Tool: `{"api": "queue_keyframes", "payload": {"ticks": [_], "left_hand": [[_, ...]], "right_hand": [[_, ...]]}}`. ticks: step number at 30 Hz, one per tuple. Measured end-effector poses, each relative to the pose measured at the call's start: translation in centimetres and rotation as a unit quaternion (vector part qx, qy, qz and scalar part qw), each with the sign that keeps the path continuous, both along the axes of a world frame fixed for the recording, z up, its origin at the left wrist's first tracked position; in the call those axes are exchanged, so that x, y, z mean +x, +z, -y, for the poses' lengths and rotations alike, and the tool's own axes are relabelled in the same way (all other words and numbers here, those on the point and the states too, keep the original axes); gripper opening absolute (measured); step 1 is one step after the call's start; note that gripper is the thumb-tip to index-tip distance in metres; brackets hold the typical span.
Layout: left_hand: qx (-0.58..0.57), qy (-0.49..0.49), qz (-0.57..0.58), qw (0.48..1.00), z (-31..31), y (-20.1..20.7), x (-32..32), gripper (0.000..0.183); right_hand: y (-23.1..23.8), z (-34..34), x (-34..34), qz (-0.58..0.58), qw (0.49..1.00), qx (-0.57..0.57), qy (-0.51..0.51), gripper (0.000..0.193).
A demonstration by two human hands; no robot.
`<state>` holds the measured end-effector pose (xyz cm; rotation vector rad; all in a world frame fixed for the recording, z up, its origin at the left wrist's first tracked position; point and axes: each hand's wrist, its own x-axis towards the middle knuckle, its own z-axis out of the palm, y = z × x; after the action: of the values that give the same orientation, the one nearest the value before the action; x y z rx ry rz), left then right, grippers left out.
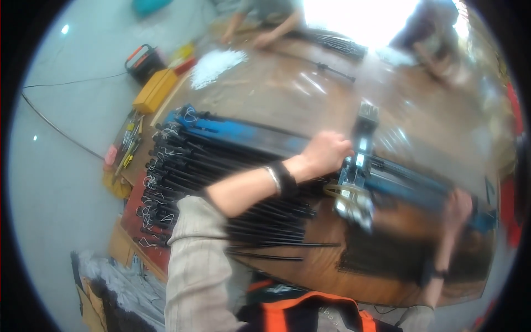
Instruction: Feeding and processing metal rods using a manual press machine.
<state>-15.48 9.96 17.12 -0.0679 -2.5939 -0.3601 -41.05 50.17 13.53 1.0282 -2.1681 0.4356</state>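
Note:
My left hand (326, 153) is closed in a fist against the upper side of a metal fixture (360, 145) mounted across a long blue rail (235, 131). What its fingers grip is hidden. My right hand (458, 209), smeared by motion, is at the right part of the rail, beside its far right end; its fingers cannot be made out. Below the fixture sits a blurred metal part with a yellowish loop of tubing (338, 191). Many black rods (221, 166) lie side by side left of the fixture, with white strings tied at their left ends.
A dark mat (387, 257) lies on the wooden table's near side. Farther off are a yellow box (155, 90), a heap of small white pieces (217, 68) and hand tools (130, 139). Two people work across the table, one hand (268, 39) near a thin rod.

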Motion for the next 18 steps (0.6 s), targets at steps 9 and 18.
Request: {"api": "queue_keyframes", "payload": {"ticks": [9,18], "left_hand": [[0.019,-0.011,0.022,1.000,0.6,0.3,0.2,0.022],[0.002,0.068,0.123,0.990,-1.4,1.7,-1.0,0.014]], "right_hand": [[1.2,2.8,6.1,0.004,1.000,-0.008,0.008,0.029],[0.4,5.4,14.8,0.099,0.985,-0.018,0.140,0.021]]}}
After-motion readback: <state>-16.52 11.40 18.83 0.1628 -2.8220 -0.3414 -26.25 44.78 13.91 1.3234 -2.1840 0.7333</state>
